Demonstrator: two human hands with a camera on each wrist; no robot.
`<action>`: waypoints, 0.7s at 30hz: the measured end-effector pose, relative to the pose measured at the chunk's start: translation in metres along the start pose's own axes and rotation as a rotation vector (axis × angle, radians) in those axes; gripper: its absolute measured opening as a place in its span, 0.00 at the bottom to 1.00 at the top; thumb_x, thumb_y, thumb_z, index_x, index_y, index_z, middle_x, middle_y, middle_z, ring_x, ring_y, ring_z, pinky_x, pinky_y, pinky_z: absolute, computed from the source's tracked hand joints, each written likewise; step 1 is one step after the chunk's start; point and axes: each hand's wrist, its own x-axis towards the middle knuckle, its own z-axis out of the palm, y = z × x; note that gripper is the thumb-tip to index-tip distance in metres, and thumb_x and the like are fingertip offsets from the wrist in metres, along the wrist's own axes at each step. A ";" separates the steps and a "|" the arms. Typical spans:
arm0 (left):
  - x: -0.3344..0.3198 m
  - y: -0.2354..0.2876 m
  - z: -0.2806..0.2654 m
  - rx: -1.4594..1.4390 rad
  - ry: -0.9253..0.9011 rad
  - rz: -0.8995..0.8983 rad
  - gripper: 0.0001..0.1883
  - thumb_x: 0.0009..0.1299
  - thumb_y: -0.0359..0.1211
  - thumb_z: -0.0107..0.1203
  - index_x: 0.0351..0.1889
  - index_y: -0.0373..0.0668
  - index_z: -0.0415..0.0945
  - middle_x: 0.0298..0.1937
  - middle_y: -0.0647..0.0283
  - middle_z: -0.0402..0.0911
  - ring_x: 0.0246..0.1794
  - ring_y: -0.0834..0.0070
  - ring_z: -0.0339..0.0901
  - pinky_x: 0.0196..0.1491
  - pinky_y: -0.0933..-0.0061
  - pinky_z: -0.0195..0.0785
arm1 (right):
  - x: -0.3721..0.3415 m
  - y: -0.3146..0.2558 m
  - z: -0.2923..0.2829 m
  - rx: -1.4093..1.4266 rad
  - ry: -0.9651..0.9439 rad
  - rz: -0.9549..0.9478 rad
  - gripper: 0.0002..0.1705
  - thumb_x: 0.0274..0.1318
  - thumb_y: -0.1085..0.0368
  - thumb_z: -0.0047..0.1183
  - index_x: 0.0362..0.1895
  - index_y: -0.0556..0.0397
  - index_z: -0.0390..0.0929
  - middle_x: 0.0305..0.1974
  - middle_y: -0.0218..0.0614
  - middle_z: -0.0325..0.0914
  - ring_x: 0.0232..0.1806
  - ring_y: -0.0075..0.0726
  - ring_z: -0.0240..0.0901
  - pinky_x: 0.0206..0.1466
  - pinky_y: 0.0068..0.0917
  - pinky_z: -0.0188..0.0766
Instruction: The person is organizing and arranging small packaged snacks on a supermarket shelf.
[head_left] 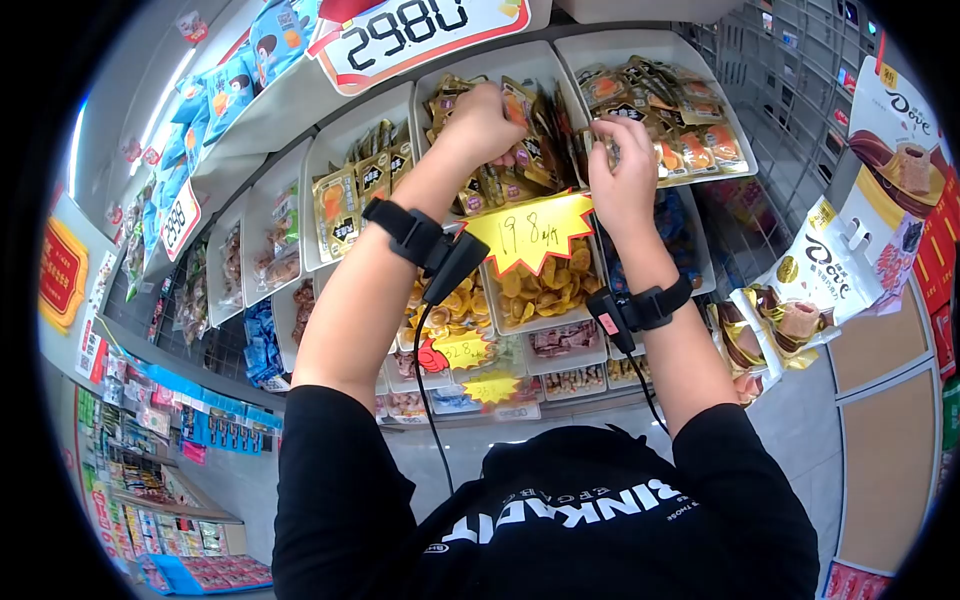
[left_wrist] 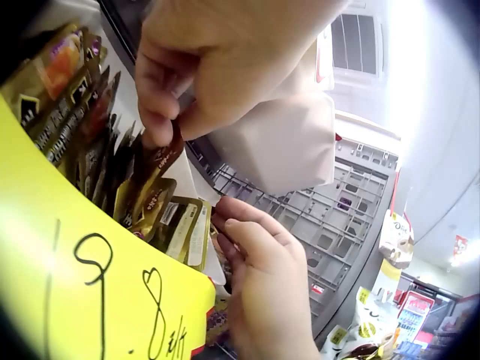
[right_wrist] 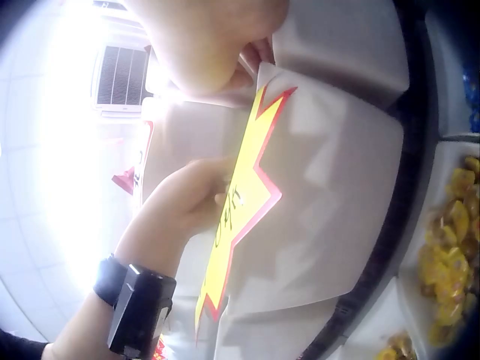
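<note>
My left hand (head_left: pixel 484 125) reaches into a white bin (head_left: pixel 546 52) of gold and brown snack packets. In the left wrist view, the thumb and fingers of that left hand (left_wrist: pixel 214 64) pinch the top of a brown packet (left_wrist: pixel 156 163) standing among others in a row. My right hand (head_left: pixel 624 172) is at the bin's right side, fingers slightly bent beside the end packets (left_wrist: pixel 187 232). In the right wrist view, the bin's front wall hides most fingertips of the right hand (right_wrist: pixel 206 45). A yellow price sign (head_left: pixel 535 232) marked 19.8 hangs on the bin's front.
Neighbouring bins hold gold packets (head_left: pixel 345 205) on the left and orange-pictured packets (head_left: pixel 690 150) on the right. Yellow wrapped sweets (head_left: pixel 545 290) fill a lower bin. A large price card (head_left: pixel 420 40) overhangs the back. Dove bags (head_left: pixel 815 265) hang at the right, by a wire rack (head_left: pixel 790 60).
</note>
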 end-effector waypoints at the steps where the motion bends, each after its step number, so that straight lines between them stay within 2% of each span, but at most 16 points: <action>1: 0.001 0.004 0.002 0.060 -0.044 -0.015 0.25 0.54 0.28 0.56 0.48 0.24 0.61 0.17 0.56 0.75 0.13 0.74 0.74 0.15 0.77 0.66 | 0.000 0.000 0.000 0.003 -0.001 0.003 0.09 0.42 0.72 0.45 0.32 0.58 0.73 0.38 0.42 0.69 0.43 0.46 0.64 0.47 0.35 0.61; 2: 0.003 0.005 0.008 0.102 -0.010 -0.016 0.20 0.54 0.29 0.56 0.41 0.27 0.66 0.18 0.58 0.75 0.12 0.75 0.73 0.15 0.78 0.66 | -0.001 -0.001 -0.001 -0.011 0.001 -0.001 0.09 0.42 0.72 0.45 0.32 0.58 0.73 0.38 0.42 0.69 0.43 0.46 0.64 0.47 0.35 0.61; 3: 0.008 0.004 0.011 0.104 -0.007 -0.026 0.20 0.54 0.29 0.56 0.41 0.27 0.66 0.18 0.58 0.75 0.12 0.75 0.73 0.15 0.78 0.66 | -0.002 -0.001 0.001 -0.020 0.000 -0.004 0.09 0.42 0.72 0.45 0.32 0.58 0.73 0.38 0.42 0.69 0.43 0.46 0.64 0.47 0.36 0.61; 5: 0.020 0.005 0.018 0.333 -0.159 -0.070 0.16 0.54 0.30 0.55 0.37 0.29 0.68 0.24 0.53 0.77 0.20 0.67 0.77 0.22 0.72 0.70 | -0.002 0.000 0.000 -0.028 0.000 -0.021 0.09 0.42 0.72 0.45 0.32 0.58 0.73 0.38 0.42 0.69 0.43 0.47 0.64 0.46 0.36 0.62; 6: 0.018 0.005 0.024 0.640 -0.069 0.194 0.16 0.56 0.33 0.52 0.37 0.31 0.69 0.33 0.47 0.76 0.34 0.58 0.76 0.35 0.66 0.70 | -0.003 -0.001 0.000 -0.033 -0.008 -0.029 0.09 0.42 0.72 0.45 0.32 0.58 0.73 0.38 0.42 0.69 0.43 0.47 0.64 0.46 0.36 0.62; 7: 0.020 0.007 0.028 0.641 -0.070 0.191 0.16 0.56 0.33 0.52 0.37 0.31 0.69 0.33 0.47 0.76 0.34 0.58 0.76 0.35 0.66 0.70 | -0.003 -0.001 0.000 -0.042 -0.014 -0.037 0.09 0.42 0.73 0.45 0.32 0.59 0.73 0.39 0.42 0.69 0.42 0.47 0.64 0.46 0.36 0.62; 9: 0.023 0.008 0.031 0.735 -0.163 0.088 0.16 0.58 0.35 0.52 0.39 0.32 0.73 0.43 0.47 0.74 0.44 0.56 0.72 0.45 0.63 0.67 | -0.003 0.000 -0.001 -0.038 -0.015 -0.045 0.09 0.42 0.73 0.44 0.32 0.59 0.73 0.38 0.42 0.69 0.42 0.47 0.64 0.45 0.36 0.62; 10: 0.025 0.005 0.030 0.763 -0.183 0.146 0.18 0.58 0.39 0.48 0.39 0.33 0.69 0.39 0.46 0.75 0.42 0.53 0.72 0.44 0.61 0.66 | -0.003 0.001 -0.001 -0.037 -0.014 -0.052 0.09 0.42 0.74 0.44 0.32 0.59 0.73 0.38 0.42 0.69 0.42 0.47 0.64 0.45 0.36 0.62; 14: 0.021 0.005 0.026 0.693 -0.180 0.078 0.19 0.59 0.38 0.48 0.43 0.35 0.68 0.41 0.46 0.74 0.43 0.54 0.72 0.44 0.60 0.65 | -0.003 0.002 -0.001 -0.022 -0.008 -0.036 0.09 0.42 0.75 0.43 0.32 0.60 0.72 0.37 0.42 0.69 0.41 0.47 0.64 0.45 0.36 0.62; 16: 0.013 0.011 0.021 0.699 0.108 0.195 0.16 0.57 0.40 0.52 0.35 0.35 0.76 0.36 0.51 0.77 0.37 0.58 0.75 0.40 0.66 0.68 | -0.003 0.003 -0.002 -0.025 0.010 -0.036 0.09 0.41 0.75 0.43 0.32 0.60 0.72 0.37 0.42 0.69 0.41 0.47 0.64 0.44 0.36 0.62; 17: 0.011 0.009 0.015 0.699 0.107 0.195 0.16 0.57 0.40 0.52 0.35 0.35 0.76 0.36 0.51 0.77 0.37 0.58 0.75 0.40 0.66 0.68 | -0.003 0.002 -0.002 -0.022 -0.004 -0.052 0.09 0.41 0.75 0.43 0.32 0.59 0.72 0.36 0.42 0.69 0.41 0.48 0.64 0.44 0.37 0.62; 19: 0.019 0.012 0.006 0.348 -0.013 0.241 0.17 0.57 0.42 0.53 0.29 0.37 0.78 0.18 0.53 0.74 0.22 0.68 0.75 0.27 0.70 0.65 | -0.002 0.000 -0.002 -0.040 0.024 -0.076 0.09 0.41 0.75 0.43 0.31 0.59 0.72 0.36 0.42 0.69 0.40 0.47 0.65 0.44 0.36 0.63; 20: 0.020 0.009 0.009 0.262 0.048 0.267 0.17 0.54 0.44 0.56 0.20 0.36 0.79 0.11 0.57 0.70 0.15 0.74 0.70 0.22 0.73 0.62 | -0.002 -0.001 -0.002 -0.047 0.021 -0.085 0.09 0.41 0.75 0.43 0.31 0.59 0.72 0.36 0.41 0.69 0.39 0.47 0.65 0.43 0.36 0.63; 21: 0.020 0.010 0.010 0.272 0.036 0.271 0.17 0.54 0.44 0.56 0.20 0.36 0.79 0.11 0.57 0.70 0.15 0.74 0.70 0.22 0.73 0.62 | -0.003 -0.002 -0.001 -0.054 0.028 -0.082 0.09 0.41 0.75 0.43 0.31 0.59 0.72 0.35 0.41 0.69 0.39 0.47 0.65 0.43 0.36 0.63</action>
